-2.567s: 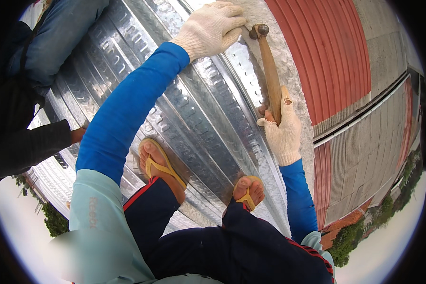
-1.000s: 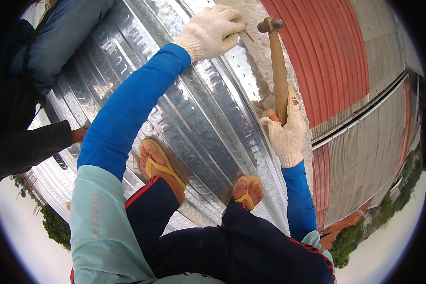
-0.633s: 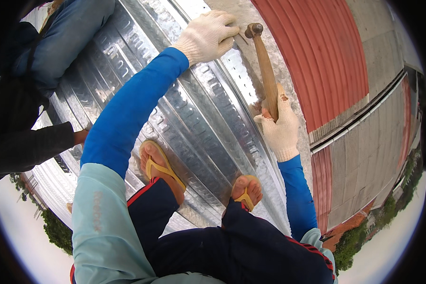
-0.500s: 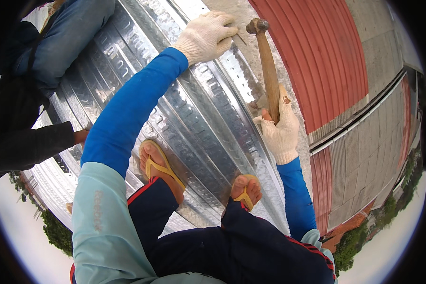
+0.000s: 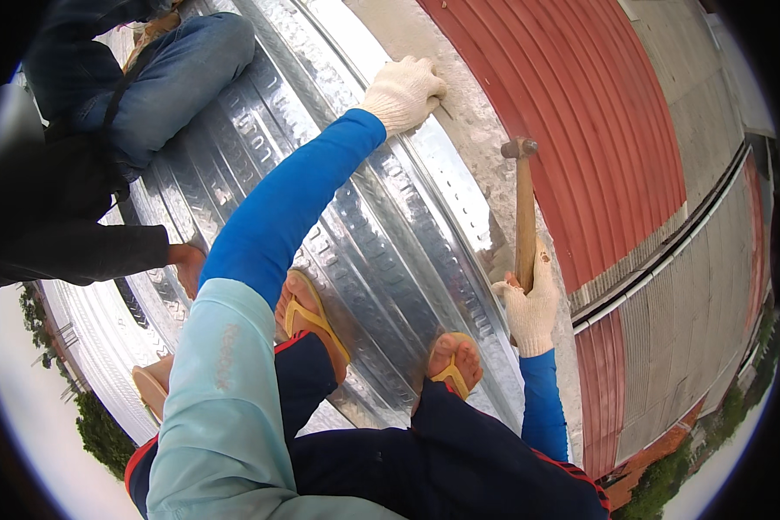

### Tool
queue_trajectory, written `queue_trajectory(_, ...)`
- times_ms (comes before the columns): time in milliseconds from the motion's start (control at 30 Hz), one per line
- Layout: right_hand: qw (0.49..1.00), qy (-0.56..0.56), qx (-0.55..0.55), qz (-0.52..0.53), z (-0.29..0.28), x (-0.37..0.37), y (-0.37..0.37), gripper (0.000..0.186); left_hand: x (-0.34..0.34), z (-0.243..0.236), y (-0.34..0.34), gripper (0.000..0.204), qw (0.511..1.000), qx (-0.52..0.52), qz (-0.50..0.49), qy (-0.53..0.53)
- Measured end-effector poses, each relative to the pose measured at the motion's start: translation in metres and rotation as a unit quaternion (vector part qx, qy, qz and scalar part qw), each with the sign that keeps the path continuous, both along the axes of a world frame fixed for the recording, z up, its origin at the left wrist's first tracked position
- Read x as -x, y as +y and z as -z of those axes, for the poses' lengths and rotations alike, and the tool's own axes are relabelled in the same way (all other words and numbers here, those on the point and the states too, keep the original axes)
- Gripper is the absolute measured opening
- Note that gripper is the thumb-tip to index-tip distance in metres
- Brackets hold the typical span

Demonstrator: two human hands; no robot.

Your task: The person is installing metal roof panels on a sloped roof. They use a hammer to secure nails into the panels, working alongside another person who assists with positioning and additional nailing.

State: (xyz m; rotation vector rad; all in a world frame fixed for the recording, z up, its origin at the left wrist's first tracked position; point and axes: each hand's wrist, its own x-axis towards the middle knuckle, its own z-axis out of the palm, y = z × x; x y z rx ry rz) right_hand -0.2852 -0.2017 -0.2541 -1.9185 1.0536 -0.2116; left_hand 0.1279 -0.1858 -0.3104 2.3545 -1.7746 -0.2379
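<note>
"Looking at this hammer [image 5: 526, 212], may I ask you where it is?"

"It is in the right hand [image 5: 530, 303], which is closed firmly around the lower part of the wooden handle. The head points away from the body. In the view it appears at the border between the concrete ledge [image 5: 470, 104] and the red roof [image 5: 581, 130]; how high above them, I cannot tell."

"Why is it held so low?"

"In my judgement, a hold near the handle's end leaves the head free to swing. One finger lies along the handle, probably to give direction."

"And the left hand [image 5: 405, 94]?"

"It is at the right edge of the metal sheets [image 5: 355, 217], beside the ledge, with fingers bent toward the concrete. A thin dark piece [image 5: 446, 112] shows just beside the fingertips. Whether they pinch it, I cannot tell. Perhaps this hand also steadies the edge."

"How are the arms posed?"

"The left arm [image 5: 290, 204] reaches long and slanting across the sheets, only a little bent. The right arm [image 5: 543, 394] is lower, along the ledge. The sandalled feet [image 5: 458, 354] stand apart on the sheets, which seems good for balance."
</note>
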Motion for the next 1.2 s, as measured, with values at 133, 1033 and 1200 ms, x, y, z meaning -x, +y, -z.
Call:
queue_trajectory(133,0.998,0.023,-0.030,0.046,-0.011,0.029,0.017,0.079,0.005,-0.009,-0.013,0.017,0.998,-0.055,0.022,0.000)
queue_trajectory(1033,0.959,-0.022,-0.262,0.103,0.029,0.084,0.049,0.075,-0.013,-0.246,0.178,0.018,0.990,-0.127,-0.064,0.009)
queue_trajectory(1200,0.945,-0.015,-0.307,0.108,0.025,0.079,0.047,0.076,0.018,-0.286,0.227,0.023,0.962,-0.103,-0.235,0.091)
